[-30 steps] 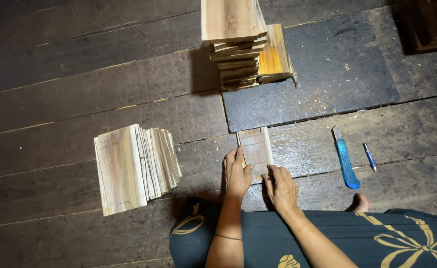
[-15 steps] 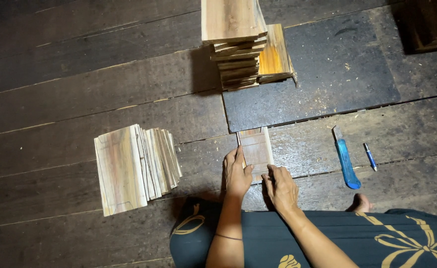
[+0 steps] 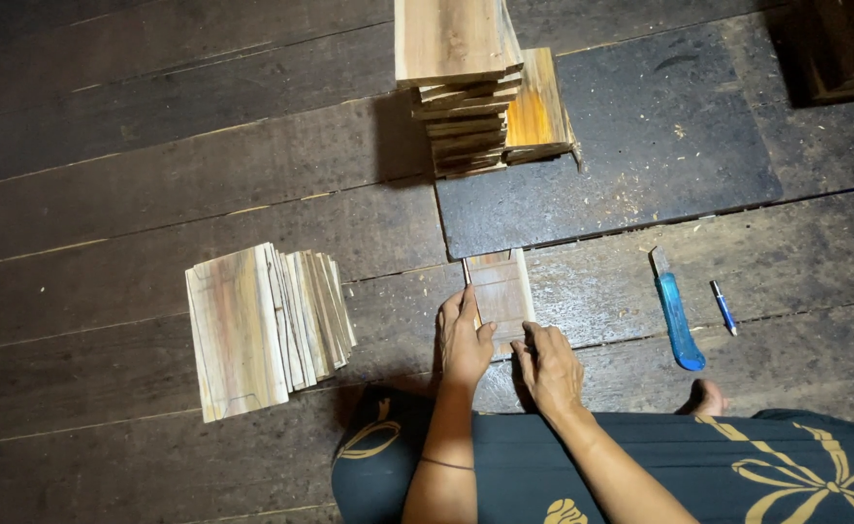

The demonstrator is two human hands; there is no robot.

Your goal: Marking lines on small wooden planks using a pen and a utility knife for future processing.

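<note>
Dark plank floor (image 3: pixel 107 194). Left: fanned stack of thin wood sheets (image 3: pixel 262 328). Centre: left hand (image 3: pixel 464 342) flat, fingers spread, pressing left edge of small wood sheet (image 3: pixel 500 291) on floor; right hand (image 3: pixel 547 367) loosely curled at its near edge. Beyond: tall wood pile (image 3: pixel 475 87). Right: blue utility knife (image 3: pixel 677 312), pen (image 3: pixel 724 307).

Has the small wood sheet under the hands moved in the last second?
No. The wood sheet lies at the same spot, its top edge just below the dark mat, with the left hand and right hand on its near end.
</note>
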